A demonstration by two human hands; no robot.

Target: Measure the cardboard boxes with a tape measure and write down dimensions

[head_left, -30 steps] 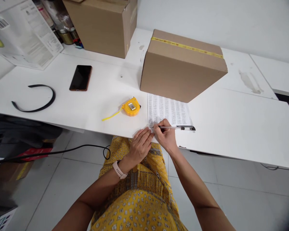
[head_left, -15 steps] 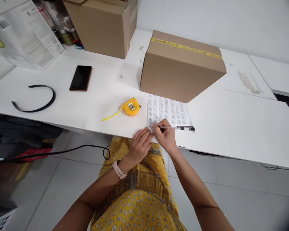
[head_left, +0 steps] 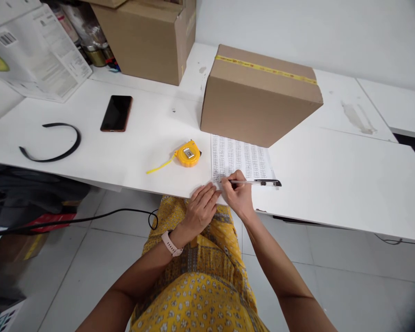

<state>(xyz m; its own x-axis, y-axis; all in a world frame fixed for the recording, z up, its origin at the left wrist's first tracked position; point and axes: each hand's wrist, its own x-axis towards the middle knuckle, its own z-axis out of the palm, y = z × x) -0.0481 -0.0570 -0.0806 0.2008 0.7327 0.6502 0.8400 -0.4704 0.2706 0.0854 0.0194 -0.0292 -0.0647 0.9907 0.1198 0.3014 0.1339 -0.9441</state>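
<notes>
My right hand [head_left: 240,196] is closed around a clear pen with a black cap [head_left: 268,183], its tip down at the lower left of a paper sheet [head_left: 244,159]. Rows of small dark marks in columns cover the sheet. Flat at the table's front edge lies my left hand [head_left: 203,205], fingers stretched out, fingertips at the sheet's lower left corner. A cardboard box [head_left: 256,108] with yellow tape stands at the sheet's far edge. Left of the sheet rests a yellow tape measure [head_left: 188,154] with a short length of its strip pulled out.
A phone [head_left: 116,113] and a black curved band [head_left: 76,142] lie on the white table [head_left: 148,138] to the left. Behind them stand another cardboard box [head_left: 148,44] and a white printed carton [head_left: 44,55]. A black cable [head_left: 121,210] hangs below the front edge.
The pen in my right hand has shifted very slightly to the right along the sheet. My left hand stays in place, and the view has moved a touch.
</notes>
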